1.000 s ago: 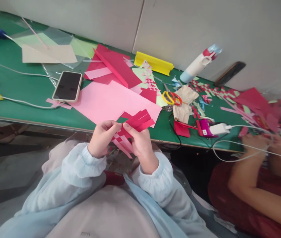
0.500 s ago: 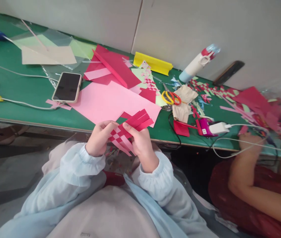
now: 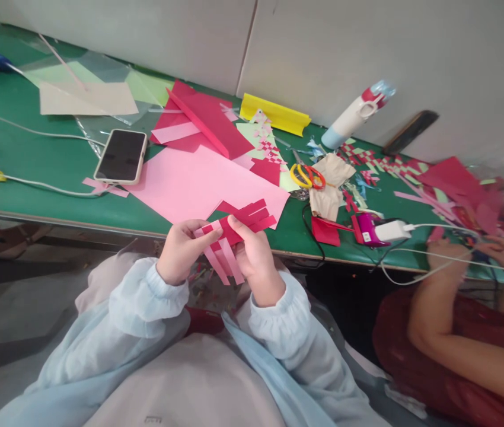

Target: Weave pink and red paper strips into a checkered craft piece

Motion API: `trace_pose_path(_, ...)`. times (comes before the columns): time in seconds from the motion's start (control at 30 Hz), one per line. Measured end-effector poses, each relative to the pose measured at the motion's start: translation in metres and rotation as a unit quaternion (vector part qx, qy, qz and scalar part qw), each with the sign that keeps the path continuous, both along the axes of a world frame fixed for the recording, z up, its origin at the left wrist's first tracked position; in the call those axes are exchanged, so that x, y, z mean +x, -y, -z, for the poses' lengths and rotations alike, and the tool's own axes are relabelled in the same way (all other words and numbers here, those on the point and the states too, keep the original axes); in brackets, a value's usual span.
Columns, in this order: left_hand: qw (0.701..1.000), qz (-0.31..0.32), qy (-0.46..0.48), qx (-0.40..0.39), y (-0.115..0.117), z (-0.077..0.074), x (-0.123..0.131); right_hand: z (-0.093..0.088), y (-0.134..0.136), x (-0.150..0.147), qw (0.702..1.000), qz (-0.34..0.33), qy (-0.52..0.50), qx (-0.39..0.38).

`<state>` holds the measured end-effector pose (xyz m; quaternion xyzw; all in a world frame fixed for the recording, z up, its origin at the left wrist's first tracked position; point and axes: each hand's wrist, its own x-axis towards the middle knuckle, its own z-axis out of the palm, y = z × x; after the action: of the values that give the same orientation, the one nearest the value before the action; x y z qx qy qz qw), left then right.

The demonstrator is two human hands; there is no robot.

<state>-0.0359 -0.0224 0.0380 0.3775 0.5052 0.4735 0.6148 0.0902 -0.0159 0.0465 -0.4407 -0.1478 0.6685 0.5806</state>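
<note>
Between my two hands is a piece of woven paper strips (image 3: 225, 256), red strips crossing pink ones. My left hand (image 3: 182, 250) pinches its left end, thumb on top. At its right side my right hand (image 3: 254, 256) grips it, the thumb lying over the red strips. Red strip ends fan out to the upper right, and pink ends hang down below. The fingers beneath the weave are mostly hidden. Just beyond lies a large pink paper sheet (image 3: 198, 178) on the green table, with red paper (image 3: 210, 127) behind it.
A phone (image 3: 121, 156) rests at the pink sheet's left edge. Scissors (image 3: 308, 176), a white bottle (image 3: 356, 115), a yellow folded piece (image 3: 274, 114) and a purple device with a white plug (image 3: 370, 229) stand to the right. A co-worker's arm (image 3: 439, 302) is at far right, by a white cable.
The woven piece has turned over or shifted: the checkered area is now mostly covered and pink ends hang steeper. My left thumb has moved right across it. The co-worker's hand has moved.
</note>
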Motion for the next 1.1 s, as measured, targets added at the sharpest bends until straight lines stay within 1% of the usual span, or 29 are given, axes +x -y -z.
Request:
trace_pose_path(0.1,0.999,0.016,0.032,-0.019,0.003,0.001,0.001,0.0,-0.001,0.0,1.0,0.019,-0.013,-0.002)
trace_pose_path(0.23,0.996,0.014,0.087,-0.02,0.009,0.006,0.007,0.003,-0.002,-0.002,0.998,0.053,-0.024,-0.011)
trace_pose_path(0.4,0.997,0.014,0.08,-0.022,0.013,0.016,0.012,0.006,-0.003,-0.006,0.997,0.06,-0.021,-0.046)
trace_pose_path(0.5,0.997,0.016,0.077,-0.023,0.013,0.017,0.011,0.005,-0.003,-0.008,0.996,0.071,-0.021,-0.042)
trace_pose_path(0.77,0.997,0.008,0.07,-0.019,0.014,0.018,0.011,0.006,-0.003,-0.009,0.997,0.057,-0.014,-0.055)
trace_pose_path(0.9,0.998,0.014,0.059,-0.035,0.017,0.021,0.012,0.006,-0.004,-0.009,0.997,0.036,-0.007,-0.064)
trace_pose_path(1.0,0.997,0.017,0.072,-0.036,0.019,0.024,0.012,0.009,-0.004,-0.009,0.997,0.034,0.004,-0.067)
trace_pose_path(1.1,0.995,0.005,0.092,-0.03,0.02,0.027,0.014,0.01,-0.004,-0.008,0.997,0.037,-0.002,-0.065)
